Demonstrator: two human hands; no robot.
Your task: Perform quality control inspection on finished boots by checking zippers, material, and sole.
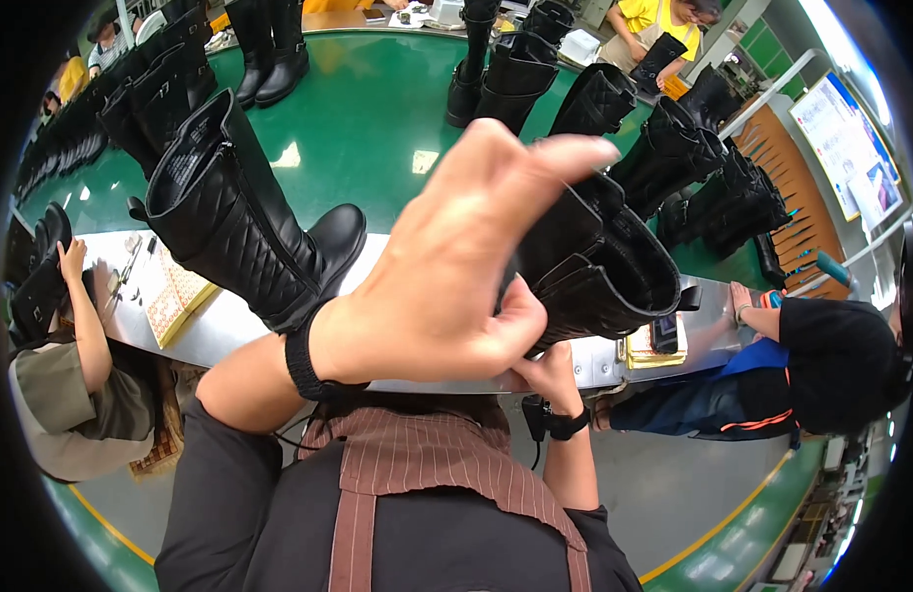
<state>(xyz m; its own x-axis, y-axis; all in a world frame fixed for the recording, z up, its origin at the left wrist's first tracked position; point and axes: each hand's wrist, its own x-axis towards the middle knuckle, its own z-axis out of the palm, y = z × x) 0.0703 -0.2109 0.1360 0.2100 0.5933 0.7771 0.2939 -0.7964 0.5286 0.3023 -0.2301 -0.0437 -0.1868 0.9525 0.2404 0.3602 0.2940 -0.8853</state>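
Observation:
My left hand (427, 266), with a black band at its wrist, is raised close to the view. Its thumb stands apart from a stretched, slightly blurred finger; the other fingers are mostly hidden, and nothing shows held in it. Behind it is a black boot (629, 261), its open top facing up and to the right, part of it covered by this hand. At that boot's near lower side my right hand (553, 377) is closed on it, most of its fingers hidden. A quilted black boot (244, 217) with a side zip stands left of my left hand.
The bench has a metal edge (229, 331) and a green top (377, 79). Several black boots (663, 148) stand beyond and to the right. Yellow-edged paper pads (170, 301) lie left, a dark phone (664, 333) right. A co-worker (841, 345) stands right; another's hand (72, 259) holds footwear left.

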